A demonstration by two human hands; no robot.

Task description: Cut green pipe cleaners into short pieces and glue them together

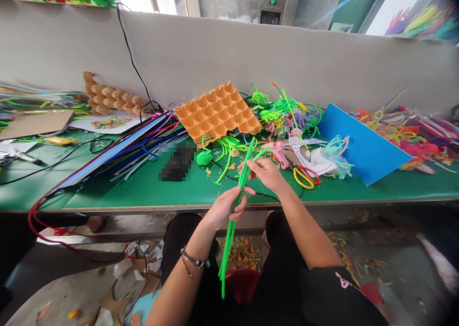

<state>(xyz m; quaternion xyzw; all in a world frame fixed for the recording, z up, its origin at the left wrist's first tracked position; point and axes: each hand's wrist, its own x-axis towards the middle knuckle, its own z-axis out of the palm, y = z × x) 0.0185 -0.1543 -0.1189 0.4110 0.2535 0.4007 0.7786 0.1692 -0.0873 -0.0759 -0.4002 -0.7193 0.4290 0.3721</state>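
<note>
As if to align its stems, the pipe-cleaner bundle (228,244) is clamped low by the left hand (226,207), higher by the right hand (267,173).

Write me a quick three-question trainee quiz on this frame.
1. True or false: the left hand and the right hand both grip the green pipe cleaners.
2. Which tool lies on the green table just beyond the right hand?
A. pink glue gun
B. hammer
C. stapler
3. Short answer: what colour is the egg tray behind the hands?

Key: 1 true; 2 A; 3 orange.
</note>
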